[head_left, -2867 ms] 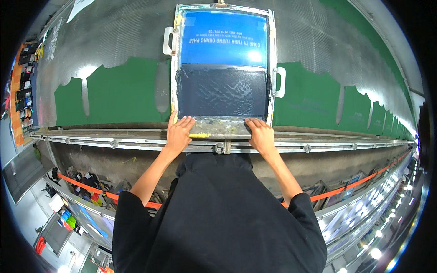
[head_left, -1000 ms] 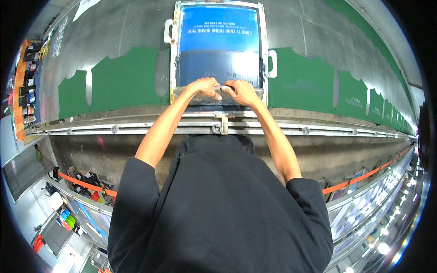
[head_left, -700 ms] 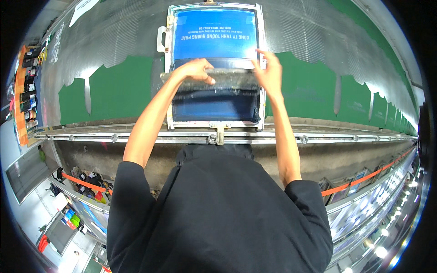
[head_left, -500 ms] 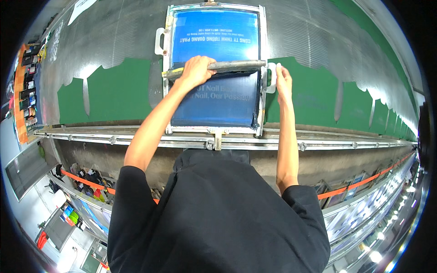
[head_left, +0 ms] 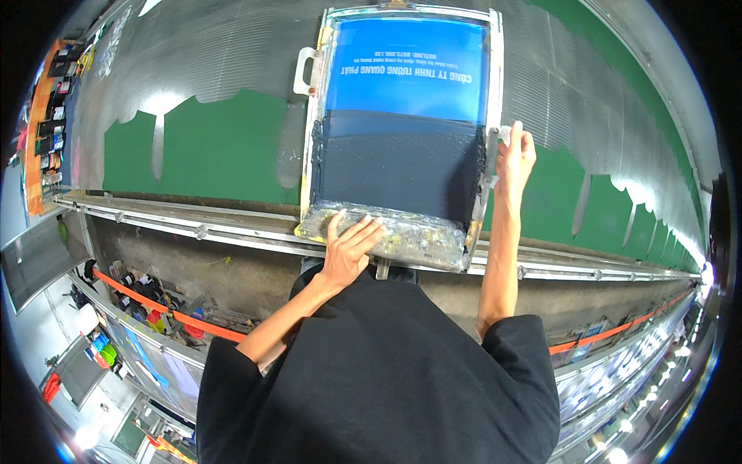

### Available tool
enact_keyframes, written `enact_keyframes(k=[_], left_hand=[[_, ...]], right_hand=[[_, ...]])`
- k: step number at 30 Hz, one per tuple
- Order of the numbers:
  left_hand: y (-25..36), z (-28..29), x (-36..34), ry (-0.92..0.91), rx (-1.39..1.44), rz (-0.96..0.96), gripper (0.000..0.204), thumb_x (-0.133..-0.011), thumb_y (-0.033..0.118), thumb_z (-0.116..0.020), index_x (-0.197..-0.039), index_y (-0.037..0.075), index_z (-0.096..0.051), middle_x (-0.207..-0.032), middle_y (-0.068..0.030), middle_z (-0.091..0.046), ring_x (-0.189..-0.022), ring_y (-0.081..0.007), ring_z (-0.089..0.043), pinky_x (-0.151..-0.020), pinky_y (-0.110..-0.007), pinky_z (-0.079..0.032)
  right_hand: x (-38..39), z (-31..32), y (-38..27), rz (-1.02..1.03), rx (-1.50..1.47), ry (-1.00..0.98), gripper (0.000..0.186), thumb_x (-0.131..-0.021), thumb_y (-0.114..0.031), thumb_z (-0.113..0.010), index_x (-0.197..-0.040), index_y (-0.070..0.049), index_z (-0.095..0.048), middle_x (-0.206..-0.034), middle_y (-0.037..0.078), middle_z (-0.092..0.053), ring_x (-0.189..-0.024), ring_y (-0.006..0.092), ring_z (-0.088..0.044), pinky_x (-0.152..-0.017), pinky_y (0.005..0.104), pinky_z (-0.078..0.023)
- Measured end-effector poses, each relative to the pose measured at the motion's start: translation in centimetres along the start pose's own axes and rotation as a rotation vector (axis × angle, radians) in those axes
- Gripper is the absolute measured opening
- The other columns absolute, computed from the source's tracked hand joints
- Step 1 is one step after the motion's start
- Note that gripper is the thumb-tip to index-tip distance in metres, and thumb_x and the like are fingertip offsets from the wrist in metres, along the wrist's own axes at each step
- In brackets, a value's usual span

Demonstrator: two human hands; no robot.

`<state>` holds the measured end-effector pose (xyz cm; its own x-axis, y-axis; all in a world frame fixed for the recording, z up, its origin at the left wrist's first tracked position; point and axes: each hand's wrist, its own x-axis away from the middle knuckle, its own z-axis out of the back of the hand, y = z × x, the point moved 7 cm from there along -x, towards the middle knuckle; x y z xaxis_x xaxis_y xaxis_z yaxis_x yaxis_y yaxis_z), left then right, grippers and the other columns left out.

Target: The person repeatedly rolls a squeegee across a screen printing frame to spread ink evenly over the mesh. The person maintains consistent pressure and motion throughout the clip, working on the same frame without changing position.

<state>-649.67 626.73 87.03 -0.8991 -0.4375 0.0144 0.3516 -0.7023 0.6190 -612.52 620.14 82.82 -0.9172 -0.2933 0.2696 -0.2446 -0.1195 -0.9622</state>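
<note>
A screen-printing frame (head_left: 495,85) with a blue mesh stands in front of me over the long table. Dark ink (head_left: 398,166) covers the nearer part of the mesh. Across the frame's near end lies a wide, ink-stained squeegee (head_left: 423,241). My left hand (head_left: 352,249) is on the squeegee, its fingers laid over the top and its thumb out of sight. At the frame's right side, my right hand (head_left: 515,164) is closed round a white handle (head_left: 505,134), mostly hidden by the fingers. A matching white handle (head_left: 304,71) sticks out on the left side.
Green sheeting (head_left: 220,147) with ragged grey edges covers the table on both sides. A metal rail (head_left: 201,230) runs along the table's near edge. Behind it, at lower left, an orange bar (head_left: 166,311) passes in front of piled items.
My left hand has drawn the squeegee from mid-frame to the near end, leaving dark ink over the mesh. The frame sits further right in view, its near end now overlapping the rail.
</note>
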Motion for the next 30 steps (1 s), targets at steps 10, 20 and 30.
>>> enact_keyframes(k=[10, 20, 30], left_hand=[[-17.3, 12.9, 4.5, -0.155, -0.150, 0.089, 0.059, -0.071, -0.002, -0.064, -0.127, 0.012, -0.073, -0.131, -0.0086, -0.073, -0.131, -0.0238, -0.064, -0.131, -0.057, -0.009], [-30.6, 25.0, 11.2, -0.134, -0.171, 0.086, 0.055, -0.071, -0.001, -0.063, -0.125, 0.009, -0.073, -0.128, -0.0089, -0.074, -0.127, -0.0260, -0.066, -0.130, -0.055, -0.012], [-32.2, 25.8, 11.0, -0.153, -0.167, 0.044, 0.053, -0.071, -0.003, -0.063, -0.123, 0.007, -0.074, -0.125, -0.0107, -0.075, -0.122, -0.0274, -0.068, -0.129, -0.054, -0.016]], right_hand=[[8.2, -20.1, 7.7, 0.291, -0.004, -0.009, 0.018, -0.104, -0.020, -0.065, -0.091, -0.007, -0.064, -0.080, -0.006, -0.052, -0.070, 0.0049, -0.046, -0.059, 0.0242, -0.038], [17.7, -37.5, 9.8, 0.100, 0.249, 0.107, 0.026, -0.099, -0.027, -0.063, -0.096, -0.001, -0.065, -0.077, 0.011, -0.065, -0.070, 0.0216, -0.058, -0.069, 0.0418, -0.047], [18.3, -39.5, 11.4, 0.015, 0.394, 0.135, 0.029, -0.101, -0.031, -0.058, -0.104, -0.004, -0.067, -0.099, 0.021, -0.073, -0.095, 0.0410, -0.070, -0.084, 0.0521, -0.052]])
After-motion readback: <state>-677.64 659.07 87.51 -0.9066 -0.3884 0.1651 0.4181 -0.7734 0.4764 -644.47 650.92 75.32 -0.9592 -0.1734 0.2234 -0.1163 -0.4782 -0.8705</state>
